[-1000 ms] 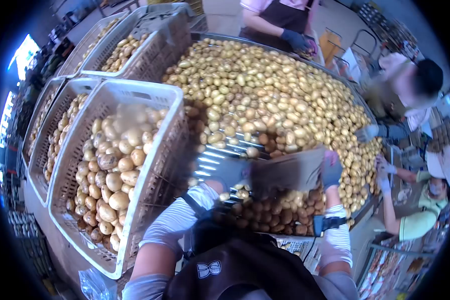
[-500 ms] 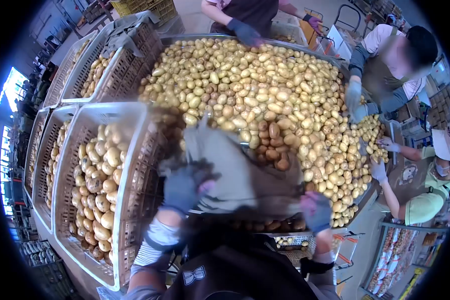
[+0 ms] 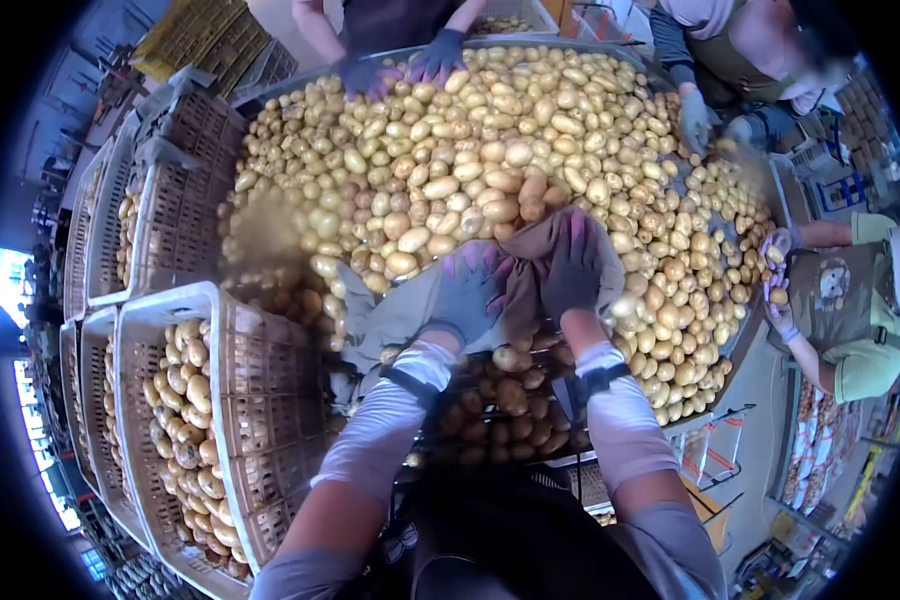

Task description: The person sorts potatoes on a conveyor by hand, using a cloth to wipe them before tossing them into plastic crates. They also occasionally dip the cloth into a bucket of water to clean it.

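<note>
A grey-brown cloth (image 3: 395, 315) lies bunched over the near part of a wide heap of potatoes (image 3: 420, 185). My left hand (image 3: 467, 290), gloved in grey and purple, presses on the cloth with its fingers spread and pointing forward. Just to its right, my right hand (image 3: 573, 268) rests on the brown part of the cloth, its gloved fingers also apart. Browner potatoes (image 3: 510, 400) show between my forearms, below the cloth. A few reddish potatoes touch the cloth's far edge.
Plastic crates (image 3: 215, 300) of potatoes stand along the left. Across the heap are a co-worker's two gloved hands (image 3: 395, 75). Another co-worker's glove (image 3: 694, 122) is at the back right, and a person in a green shirt (image 3: 860, 310) holds potatoes at the right edge.
Both my hands have moved forward and closer together, and the cloth is now bunched farther over the potatoes. The co-worker opposite has brought both hands onto the heap. The view has shifted.
</note>
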Action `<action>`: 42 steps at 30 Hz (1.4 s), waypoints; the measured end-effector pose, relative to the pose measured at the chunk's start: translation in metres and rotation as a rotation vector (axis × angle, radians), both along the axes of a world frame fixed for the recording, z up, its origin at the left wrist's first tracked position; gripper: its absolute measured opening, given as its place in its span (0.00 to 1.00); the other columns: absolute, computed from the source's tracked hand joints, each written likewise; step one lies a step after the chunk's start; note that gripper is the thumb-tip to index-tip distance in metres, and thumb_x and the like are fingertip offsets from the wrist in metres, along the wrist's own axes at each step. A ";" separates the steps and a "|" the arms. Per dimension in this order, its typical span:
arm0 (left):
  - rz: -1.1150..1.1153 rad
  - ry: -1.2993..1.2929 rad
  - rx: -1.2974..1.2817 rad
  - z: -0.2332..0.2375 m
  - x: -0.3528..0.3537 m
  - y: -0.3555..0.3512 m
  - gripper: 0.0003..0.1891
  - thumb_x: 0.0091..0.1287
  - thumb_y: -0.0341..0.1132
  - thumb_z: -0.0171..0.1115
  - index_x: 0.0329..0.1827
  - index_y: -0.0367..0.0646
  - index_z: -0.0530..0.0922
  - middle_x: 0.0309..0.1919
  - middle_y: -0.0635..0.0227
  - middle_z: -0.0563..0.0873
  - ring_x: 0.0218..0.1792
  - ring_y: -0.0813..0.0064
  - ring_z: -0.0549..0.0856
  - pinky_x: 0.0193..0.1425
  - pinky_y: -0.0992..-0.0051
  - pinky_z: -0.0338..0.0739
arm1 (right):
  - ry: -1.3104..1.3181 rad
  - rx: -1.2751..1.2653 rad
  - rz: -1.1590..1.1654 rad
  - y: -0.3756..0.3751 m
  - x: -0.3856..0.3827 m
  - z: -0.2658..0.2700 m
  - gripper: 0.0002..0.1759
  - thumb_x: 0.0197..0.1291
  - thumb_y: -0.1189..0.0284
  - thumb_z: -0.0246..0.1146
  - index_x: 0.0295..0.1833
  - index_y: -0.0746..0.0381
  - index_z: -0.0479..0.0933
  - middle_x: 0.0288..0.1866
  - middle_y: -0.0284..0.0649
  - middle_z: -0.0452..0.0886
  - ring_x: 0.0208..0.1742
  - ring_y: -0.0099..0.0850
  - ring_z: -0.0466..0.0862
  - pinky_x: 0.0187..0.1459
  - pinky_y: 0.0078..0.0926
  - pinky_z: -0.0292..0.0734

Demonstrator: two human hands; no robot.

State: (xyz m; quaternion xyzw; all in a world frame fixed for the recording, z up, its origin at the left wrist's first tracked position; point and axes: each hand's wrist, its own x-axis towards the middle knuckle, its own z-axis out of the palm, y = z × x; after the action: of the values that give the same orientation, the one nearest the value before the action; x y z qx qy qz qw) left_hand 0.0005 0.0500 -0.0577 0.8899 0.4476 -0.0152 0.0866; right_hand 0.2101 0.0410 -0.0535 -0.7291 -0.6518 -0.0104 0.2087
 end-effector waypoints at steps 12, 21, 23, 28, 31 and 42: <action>0.117 -0.191 -0.251 -0.011 -0.120 -0.157 0.37 0.69 0.50 0.64 0.79 0.42 0.71 0.85 0.45 0.58 0.82 0.28 0.56 0.85 0.34 0.49 | 0.111 -0.371 0.546 -0.135 -0.081 -0.011 0.33 0.69 0.60 0.58 0.77 0.62 0.73 0.77 0.51 0.71 0.78 0.57 0.67 0.78 0.65 0.59; 0.374 -0.422 0.056 -0.025 -0.063 -0.013 0.30 0.76 0.49 0.57 0.71 0.33 0.77 0.89 0.51 0.53 0.86 0.29 0.46 0.86 0.34 0.44 | -0.327 -0.097 0.262 0.057 -0.094 -0.057 0.44 0.73 0.56 0.60 0.91 0.43 0.51 0.93 0.47 0.44 0.88 0.54 0.57 0.83 0.61 0.53; 0.230 -0.314 -0.020 -0.025 -0.080 -0.026 0.30 0.77 0.48 0.55 0.71 0.30 0.76 0.87 0.47 0.55 0.86 0.29 0.48 0.85 0.34 0.45 | -0.366 -0.044 0.264 0.030 -0.099 -0.063 0.42 0.74 0.56 0.59 0.89 0.44 0.55 0.93 0.47 0.43 0.88 0.61 0.54 0.83 0.63 0.53; 0.032 -0.240 -0.029 0.006 -0.107 -0.142 0.26 0.70 0.44 0.61 0.66 0.40 0.79 0.68 0.47 0.78 0.68 0.38 0.75 0.79 0.39 0.62 | 0.083 -0.261 0.640 -0.110 -0.077 -0.010 0.26 0.61 0.58 0.66 0.60 0.62 0.85 0.74 0.52 0.75 0.75 0.57 0.71 0.73 0.60 0.69; 0.047 -0.142 -0.083 0.029 -0.095 -0.146 0.27 0.69 0.44 0.61 0.70 0.41 0.78 0.68 0.51 0.79 0.68 0.44 0.77 0.77 0.41 0.65 | 0.095 -0.366 0.663 -0.157 -0.075 -0.012 0.25 0.62 0.60 0.66 0.62 0.61 0.84 0.75 0.50 0.75 0.76 0.56 0.70 0.75 0.59 0.65; 0.415 -0.378 -0.107 0.007 -0.071 -0.009 0.38 0.68 0.32 0.60 0.83 0.36 0.64 0.73 0.44 0.77 0.74 0.40 0.74 0.82 0.53 0.64 | -0.073 0.013 0.401 0.027 -0.103 -0.048 0.23 0.66 0.65 0.63 0.64 0.61 0.82 0.77 0.47 0.75 0.81 0.50 0.67 0.82 0.57 0.56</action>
State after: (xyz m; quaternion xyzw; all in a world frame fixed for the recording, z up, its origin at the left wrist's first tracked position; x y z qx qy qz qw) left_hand -0.0705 0.0410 -0.0505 0.7603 0.5947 0.1455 0.2169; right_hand 0.1072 0.0677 -0.1012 -0.5826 -0.7908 0.0007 0.1875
